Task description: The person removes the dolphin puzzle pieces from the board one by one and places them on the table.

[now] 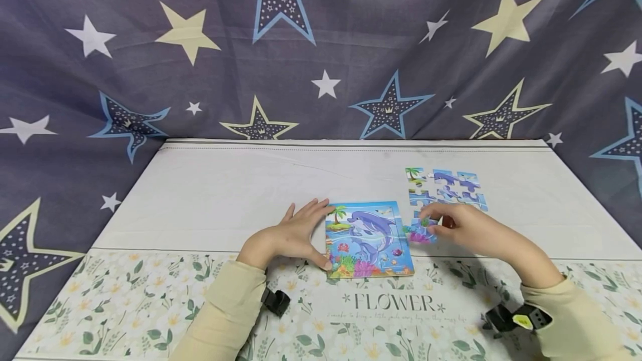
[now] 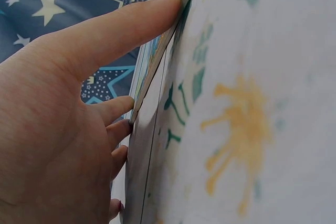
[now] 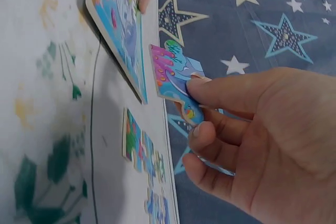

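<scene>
A square puzzle board (image 1: 368, 238) with a dolphin picture lies flat near the middle of the table. My left hand (image 1: 296, 233) rests at its left edge, fingers spread, the thumb touching the lower left corner. In the left wrist view, the thumb (image 2: 131, 22) presses on the board's edge. Thumb and fingers of my right hand (image 1: 463, 226) pinch a puzzle piece (image 3: 176, 72) with pink coral and blue on it. It is held just right of the board, raised off the table. Several loose puzzle pieces (image 1: 445, 177) lie beyond and partly behind the right hand.
The table (image 1: 241, 194) has a white far part and a floral near part with the word FLOWER (image 1: 393, 301). A dark star-patterned cloth (image 1: 321, 54) stands behind the table and along its sides. Each wrist wears a small black camera (image 1: 276, 301).
</scene>
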A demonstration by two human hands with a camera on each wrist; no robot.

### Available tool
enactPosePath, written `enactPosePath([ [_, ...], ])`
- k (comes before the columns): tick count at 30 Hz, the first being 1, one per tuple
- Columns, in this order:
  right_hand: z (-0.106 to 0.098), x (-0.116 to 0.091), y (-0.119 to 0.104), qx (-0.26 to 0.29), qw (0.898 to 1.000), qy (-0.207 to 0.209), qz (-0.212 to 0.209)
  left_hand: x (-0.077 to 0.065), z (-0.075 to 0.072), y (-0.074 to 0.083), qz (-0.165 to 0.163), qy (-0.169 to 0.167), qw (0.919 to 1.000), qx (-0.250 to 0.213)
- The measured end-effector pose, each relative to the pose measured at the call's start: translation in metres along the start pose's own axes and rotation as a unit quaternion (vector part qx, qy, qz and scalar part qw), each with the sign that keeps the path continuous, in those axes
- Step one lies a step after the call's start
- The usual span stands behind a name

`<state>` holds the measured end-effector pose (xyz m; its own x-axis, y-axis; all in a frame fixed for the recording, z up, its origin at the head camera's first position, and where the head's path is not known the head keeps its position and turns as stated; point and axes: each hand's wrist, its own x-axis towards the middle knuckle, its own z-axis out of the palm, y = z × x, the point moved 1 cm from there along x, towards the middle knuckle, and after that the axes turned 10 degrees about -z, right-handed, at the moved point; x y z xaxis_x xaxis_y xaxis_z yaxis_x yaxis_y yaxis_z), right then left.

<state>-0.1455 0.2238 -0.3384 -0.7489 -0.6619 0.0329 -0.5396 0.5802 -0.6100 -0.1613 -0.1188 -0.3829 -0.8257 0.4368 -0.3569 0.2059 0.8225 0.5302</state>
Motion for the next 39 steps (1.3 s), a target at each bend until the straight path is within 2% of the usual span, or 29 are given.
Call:
enactPosePath([
  [10,-0.011,-0.011,0.017,-0.021,1.0,0.007,0.015,0.002,0.001,-0.001,-0.005,0.004,1.0,0.005],
  [22,-0.018,-0.021,0.039,-0.015,0.999,0.043,0.025,0.001,0.0,0.001,-0.008,0.001,1.0,0.003],
  [30,-0.021,-0.023,0.048,-0.038,0.997,0.045,0.046,0.0,0.0,0.001,-0.002,0.001,1.0,-0.001],
  [39,-0.022,-0.023,0.057,-0.033,0.996,0.033,0.078,0.0,0.0,0.0,-0.004,-0.002,1.0,0.003],
])
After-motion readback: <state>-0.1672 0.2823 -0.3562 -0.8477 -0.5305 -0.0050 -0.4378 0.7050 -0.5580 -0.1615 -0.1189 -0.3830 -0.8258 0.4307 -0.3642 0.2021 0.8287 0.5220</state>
